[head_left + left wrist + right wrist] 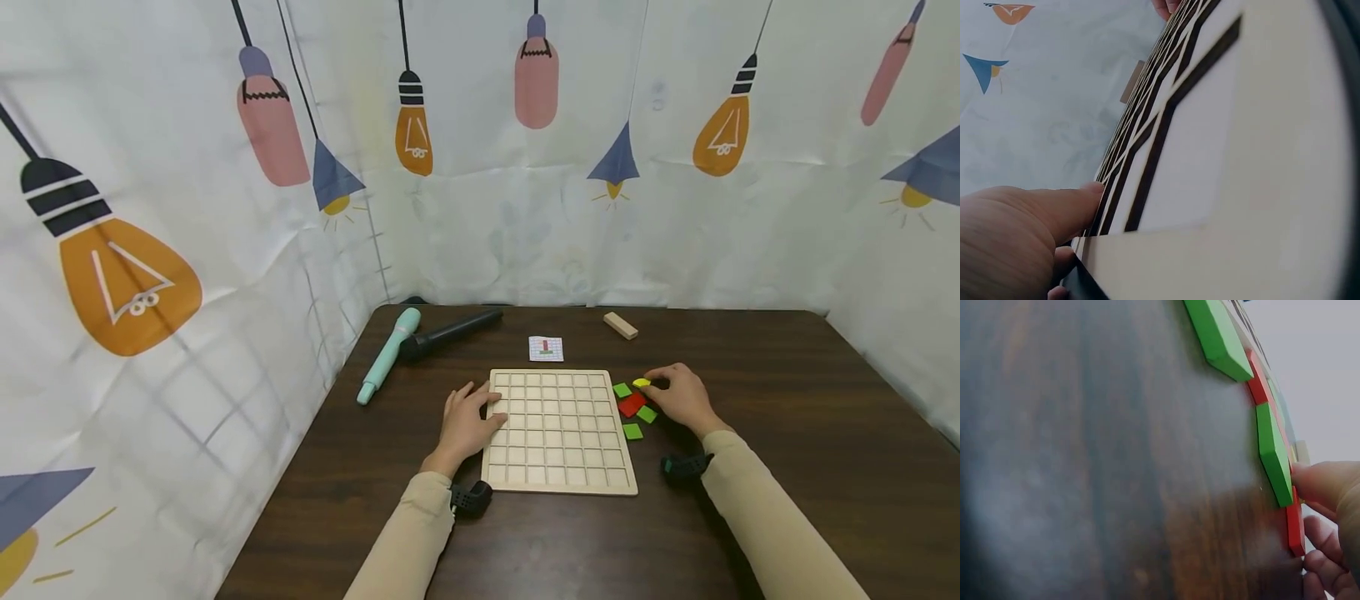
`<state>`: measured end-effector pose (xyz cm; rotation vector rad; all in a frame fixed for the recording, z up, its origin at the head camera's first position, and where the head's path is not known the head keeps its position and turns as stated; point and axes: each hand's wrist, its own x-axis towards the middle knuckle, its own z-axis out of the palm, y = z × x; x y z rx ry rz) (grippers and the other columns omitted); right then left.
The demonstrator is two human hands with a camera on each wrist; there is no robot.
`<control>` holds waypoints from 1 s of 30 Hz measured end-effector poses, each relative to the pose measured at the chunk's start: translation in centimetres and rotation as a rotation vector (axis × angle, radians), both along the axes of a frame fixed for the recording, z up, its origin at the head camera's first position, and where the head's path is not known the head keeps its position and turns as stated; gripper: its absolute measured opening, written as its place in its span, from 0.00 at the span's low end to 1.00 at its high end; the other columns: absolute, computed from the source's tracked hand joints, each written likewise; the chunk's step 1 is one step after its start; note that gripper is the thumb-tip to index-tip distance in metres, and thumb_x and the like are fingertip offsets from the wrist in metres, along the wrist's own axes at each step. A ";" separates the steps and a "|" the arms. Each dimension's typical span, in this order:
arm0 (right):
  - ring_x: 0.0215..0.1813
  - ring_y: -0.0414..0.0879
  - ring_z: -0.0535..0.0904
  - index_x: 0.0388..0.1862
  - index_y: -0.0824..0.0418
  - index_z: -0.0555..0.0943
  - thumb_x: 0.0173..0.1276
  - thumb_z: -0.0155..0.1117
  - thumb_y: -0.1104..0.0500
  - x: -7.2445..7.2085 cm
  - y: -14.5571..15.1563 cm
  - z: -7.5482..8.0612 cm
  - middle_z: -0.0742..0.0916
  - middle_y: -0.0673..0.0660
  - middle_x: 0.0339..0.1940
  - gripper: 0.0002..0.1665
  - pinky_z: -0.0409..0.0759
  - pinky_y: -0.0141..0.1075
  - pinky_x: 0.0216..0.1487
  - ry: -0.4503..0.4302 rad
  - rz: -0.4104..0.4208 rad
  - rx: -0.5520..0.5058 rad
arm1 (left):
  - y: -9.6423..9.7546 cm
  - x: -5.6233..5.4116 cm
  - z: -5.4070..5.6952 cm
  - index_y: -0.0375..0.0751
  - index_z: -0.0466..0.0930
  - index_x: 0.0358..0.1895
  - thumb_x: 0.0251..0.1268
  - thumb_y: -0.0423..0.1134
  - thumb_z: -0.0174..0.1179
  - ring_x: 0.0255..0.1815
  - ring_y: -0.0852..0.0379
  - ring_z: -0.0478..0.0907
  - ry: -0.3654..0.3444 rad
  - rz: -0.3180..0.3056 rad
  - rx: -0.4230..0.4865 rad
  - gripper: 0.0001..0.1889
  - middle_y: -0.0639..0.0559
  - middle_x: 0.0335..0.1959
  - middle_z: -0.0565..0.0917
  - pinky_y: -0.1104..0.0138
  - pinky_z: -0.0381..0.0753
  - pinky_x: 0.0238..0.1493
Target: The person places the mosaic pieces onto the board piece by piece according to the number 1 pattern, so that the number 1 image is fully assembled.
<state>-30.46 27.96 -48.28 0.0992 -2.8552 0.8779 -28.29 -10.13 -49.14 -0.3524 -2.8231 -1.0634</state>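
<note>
A pale wooden grid board [558, 429] lies on the dark table. My left hand [468, 423] rests at its left edge, with thumb and index finger touching the rim; in the left wrist view the hand [1016, 234] is beside the board's edge. To the right of the board, my right hand [681, 398] pinches a yellow tile [641, 382]. Beneath and beside that hand lie a red tile [632, 405] and several green tiles [647, 414]. The right wrist view shows the fingers [1329, 487] close behind a green tile [1274, 456]; they mostly hide the yellow one.
Behind the board lies a small card [546, 349] printed with a red and green pattern on a grid. A wooden block [621, 325] sits at the back right. At the back left are a mint-green stick-like object [388, 357] and a black one [452, 335].
</note>
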 end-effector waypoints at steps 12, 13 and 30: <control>0.51 0.63 0.77 0.55 0.66 0.81 0.71 0.62 0.50 0.2 -1.0 1.2 0.82 0.70 0.54 0.23 0.79 0.55 0.46 0.038 -0.040 -0.104 | 0.2 -0.1 -0.2 0.50 0.80 0.61 0.66 0.50 0.63 0.78 0.45 0.51 -0.018 -0.017 -0.026 0.21 0.51 0.73 0.67 0.47 0.37 0.77; 0.49 0.62 0.78 0.55 0.66 0.81 0.71 0.62 0.50 0.2 -1.5 1.3 0.83 0.69 0.52 0.23 0.80 0.53 0.45 0.048 -0.031 -0.120 | 0.2 -0.1 -0.3 0.51 0.80 0.61 0.67 0.50 0.62 0.78 0.45 0.51 -0.017 -0.020 -0.028 0.21 0.52 0.73 0.66 0.47 0.36 0.77; 0.46 0.53 0.78 0.56 0.62 0.82 0.70 0.64 0.56 0.7 -8.0 0.5 0.84 0.59 0.46 0.19 0.80 0.47 0.44 0.050 0.115 -0.231 | 0.3 0.1 -0.4 0.52 0.79 0.62 0.72 0.45 0.57 0.78 0.46 0.51 -0.008 -0.011 -0.020 0.18 0.52 0.74 0.66 0.47 0.37 0.77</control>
